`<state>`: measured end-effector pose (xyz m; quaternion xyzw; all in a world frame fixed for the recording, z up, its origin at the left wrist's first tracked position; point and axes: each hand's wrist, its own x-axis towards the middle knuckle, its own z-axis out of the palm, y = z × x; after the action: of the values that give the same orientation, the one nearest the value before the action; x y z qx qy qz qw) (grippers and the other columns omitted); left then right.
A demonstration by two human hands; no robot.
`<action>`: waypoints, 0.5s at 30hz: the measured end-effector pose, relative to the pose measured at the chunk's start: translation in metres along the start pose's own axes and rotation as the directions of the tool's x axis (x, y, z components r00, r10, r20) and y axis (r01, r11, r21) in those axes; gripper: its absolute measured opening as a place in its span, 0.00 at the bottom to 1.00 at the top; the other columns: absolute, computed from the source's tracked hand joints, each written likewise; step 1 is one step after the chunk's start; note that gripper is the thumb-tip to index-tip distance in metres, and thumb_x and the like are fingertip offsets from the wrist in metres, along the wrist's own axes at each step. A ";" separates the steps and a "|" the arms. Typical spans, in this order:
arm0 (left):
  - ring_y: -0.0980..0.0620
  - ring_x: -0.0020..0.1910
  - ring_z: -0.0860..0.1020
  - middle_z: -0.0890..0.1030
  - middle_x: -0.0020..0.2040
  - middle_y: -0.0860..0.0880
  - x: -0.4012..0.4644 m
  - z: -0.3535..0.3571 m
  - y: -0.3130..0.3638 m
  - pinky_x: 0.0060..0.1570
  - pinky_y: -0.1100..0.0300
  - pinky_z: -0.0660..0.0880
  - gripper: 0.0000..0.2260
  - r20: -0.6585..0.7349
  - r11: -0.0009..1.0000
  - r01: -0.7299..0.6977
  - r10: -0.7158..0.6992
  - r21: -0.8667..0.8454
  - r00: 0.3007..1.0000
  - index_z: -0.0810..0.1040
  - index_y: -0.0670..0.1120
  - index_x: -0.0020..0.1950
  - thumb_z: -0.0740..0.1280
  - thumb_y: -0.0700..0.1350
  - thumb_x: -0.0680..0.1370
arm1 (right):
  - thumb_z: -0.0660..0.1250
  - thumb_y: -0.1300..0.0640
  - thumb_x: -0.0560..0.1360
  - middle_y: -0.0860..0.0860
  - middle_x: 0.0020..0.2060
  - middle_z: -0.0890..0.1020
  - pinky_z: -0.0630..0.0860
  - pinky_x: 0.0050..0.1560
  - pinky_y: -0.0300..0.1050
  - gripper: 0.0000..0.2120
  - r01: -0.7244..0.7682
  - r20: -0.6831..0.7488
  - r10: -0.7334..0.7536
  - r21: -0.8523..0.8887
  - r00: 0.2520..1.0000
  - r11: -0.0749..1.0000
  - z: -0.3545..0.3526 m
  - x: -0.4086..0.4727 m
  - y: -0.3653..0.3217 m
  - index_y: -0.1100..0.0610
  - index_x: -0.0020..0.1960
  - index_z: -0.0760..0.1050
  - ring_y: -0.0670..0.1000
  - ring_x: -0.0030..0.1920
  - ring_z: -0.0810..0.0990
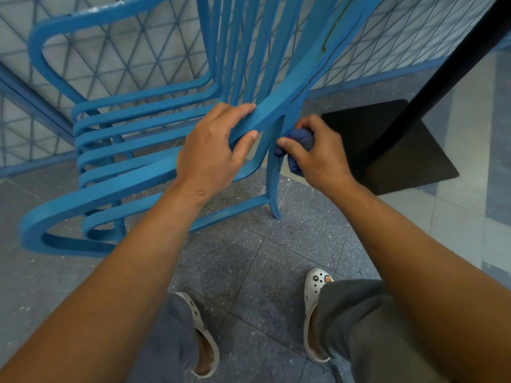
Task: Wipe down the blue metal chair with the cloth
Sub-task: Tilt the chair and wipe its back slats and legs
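Left hand point(213, 150) clamps a curved slat of the blue metal chair point(132, 150) | right hand point(315, 153) bunches the dark blue cloth point(300, 139) against the rear leg | risk: chair tips if the steadying hold loosens.

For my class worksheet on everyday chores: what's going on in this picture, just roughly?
A person is cleaning a blue metal chair. The left hand grips the chair's armrest bar to steady it, while the right hand holds a bunched dark blue cloth against the upright strip near the rear leg. The person stands on a speckled tiled floor in white clogs, beside a black table base.
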<state>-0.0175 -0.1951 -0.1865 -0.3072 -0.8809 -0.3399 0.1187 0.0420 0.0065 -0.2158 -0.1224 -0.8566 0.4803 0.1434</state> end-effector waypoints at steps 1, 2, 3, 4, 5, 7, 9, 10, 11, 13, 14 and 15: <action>0.52 0.56 0.77 0.78 0.58 0.50 0.000 0.000 0.000 0.55 0.53 0.76 0.18 0.000 1.000 -0.002 0.002 0.001 1.000 0.76 0.48 0.70 0.68 0.51 0.81 | 0.74 0.48 0.75 0.49 0.40 0.82 0.81 0.44 0.58 0.13 -0.050 0.037 0.051 -0.024 0.998 0.998 0.002 -0.003 0.003 0.55 0.51 0.75 0.48 0.40 0.83; 0.52 0.56 0.77 0.78 0.58 0.50 0.000 -0.001 0.000 0.55 0.53 0.76 0.19 0.002 1.000 -0.004 0.004 0.001 1.000 0.76 0.48 0.70 0.68 0.51 0.81 | 0.74 0.49 0.76 0.50 0.39 0.83 0.82 0.42 0.57 0.12 -0.084 0.064 0.086 -0.037 0.994 0.996 0.004 -0.004 0.004 0.55 0.52 0.75 0.49 0.38 0.83; 0.51 0.55 0.77 0.79 0.58 0.50 -0.001 -0.001 0.000 0.55 0.52 0.76 0.19 0.003 1.000 -0.003 0.003 0.000 1.000 0.76 0.48 0.70 0.68 0.51 0.81 | 0.74 0.50 0.76 0.51 0.37 0.83 0.82 0.40 0.57 0.11 -0.097 0.081 0.100 -0.043 0.992 0.994 0.004 -0.005 0.004 0.55 0.52 0.75 0.51 0.36 0.83; 0.51 0.55 0.78 0.79 0.58 0.50 -0.001 -0.001 -0.001 0.55 0.52 0.76 0.19 0.003 1.000 -0.002 0.002 -0.002 1.000 0.76 0.48 0.71 0.68 0.50 0.81 | 0.74 0.52 0.77 0.53 0.35 0.83 0.81 0.36 0.57 0.11 -0.095 0.092 0.097 -0.028 0.991 0.995 0.004 -0.004 0.002 0.56 0.51 0.75 0.53 0.33 0.83; 0.51 0.55 0.78 0.79 0.58 0.50 -0.001 -0.002 -0.001 0.55 0.52 0.76 0.19 0.003 1.000 0.000 0.000 -0.004 1.000 0.76 0.48 0.71 0.69 0.50 0.80 | 0.74 0.53 0.77 0.54 0.32 0.83 0.80 0.31 0.56 0.11 -0.082 0.091 0.081 0.012 0.993 0.997 0.002 -0.003 -0.001 0.56 0.50 0.75 0.54 0.29 0.82; 0.51 0.56 0.78 0.79 0.58 0.50 -0.002 -0.002 -0.002 0.55 0.51 0.77 0.19 0.004 1.000 -0.003 0.003 -0.004 1.000 0.76 0.48 0.71 0.69 0.50 0.80 | 0.74 0.55 0.77 0.54 0.29 0.81 0.74 0.25 0.49 0.10 -0.038 0.034 0.034 0.127 0.999 0.991 -0.002 0.003 -0.006 0.56 0.48 0.73 0.54 0.24 0.78; 0.50 0.57 0.78 0.79 0.59 0.50 -0.002 -0.001 -0.002 0.56 0.50 0.77 0.19 0.007 1.000 -0.006 0.006 -0.003 1.000 0.76 0.48 0.71 0.68 0.50 0.80 | 0.74 0.55 0.76 0.50 0.32 0.82 0.74 0.29 0.46 0.10 0.020 -0.056 -0.010 0.176 0.998 0.984 -0.004 0.008 -0.009 0.54 0.48 0.73 0.51 0.28 0.79; 0.50 0.57 0.78 0.79 0.59 0.50 -0.002 -0.001 -0.002 0.56 0.49 0.77 0.19 0.009 1.000 -0.007 0.007 0.001 1.000 0.76 0.48 0.71 0.68 0.50 0.80 | 0.75 0.53 0.75 0.49 0.36 0.83 0.77 0.34 0.47 0.10 0.035 -0.082 -0.023 0.145 0.996 0.989 -0.004 0.009 -0.008 0.53 0.48 0.74 0.49 0.33 0.81; 0.49 0.58 0.78 0.79 0.60 0.50 -0.002 0.000 -0.002 0.56 0.49 0.77 0.20 0.009 1.000 -0.008 0.008 0.012 1.000 0.75 0.49 0.72 0.68 0.50 0.80 | 0.75 0.51 0.75 0.48 0.39 0.83 0.79 0.40 0.50 0.10 0.031 -0.083 -0.023 0.100 0.996 0.994 -0.003 0.008 -0.005 0.54 0.49 0.75 0.48 0.38 0.83; 0.49 0.58 0.77 0.78 0.61 0.50 -0.004 0.001 0.000 0.55 0.49 0.77 0.20 0.003 0.999 -0.016 0.015 0.050 1.000 0.74 0.49 0.73 0.67 0.50 0.81 | 0.75 0.51 0.75 0.48 0.38 0.83 0.82 0.42 0.53 0.12 -0.029 -0.010 0.029 0.046 1.000 0.999 0.001 0.003 0.001 0.56 0.50 0.76 0.50 0.38 0.83; 0.49 0.58 0.77 0.77 0.62 0.50 -0.005 0.002 0.001 0.55 0.50 0.77 0.21 -0.005 0.998 -0.019 0.020 0.066 1.000 0.74 0.48 0.73 0.67 0.50 0.81 | 0.75 0.52 0.76 0.48 0.35 0.83 0.82 0.37 0.52 0.12 -0.072 0.047 0.070 0.030 0.996 0.997 0.004 0.000 0.004 0.57 0.51 0.75 0.53 0.35 0.83; 0.49 0.59 0.77 0.76 0.62 0.50 -0.007 0.003 0.001 0.55 0.51 0.76 0.21 -0.015 0.997 -0.024 0.026 0.077 1.000 0.73 0.48 0.74 0.67 0.49 0.81 | 0.74 0.52 0.76 0.48 0.32 0.83 0.81 0.33 0.50 0.12 -0.107 0.098 0.106 0.005 0.990 0.994 0.006 -0.003 0.006 0.58 0.51 0.75 0.55 0.33 0.83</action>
<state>-0.0109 -0.1954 -0.1915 -0.3107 -0.8885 -0.3066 0.1417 0.0428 0.0035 -0.2246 -0.1436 -0.8523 0.4970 0.0763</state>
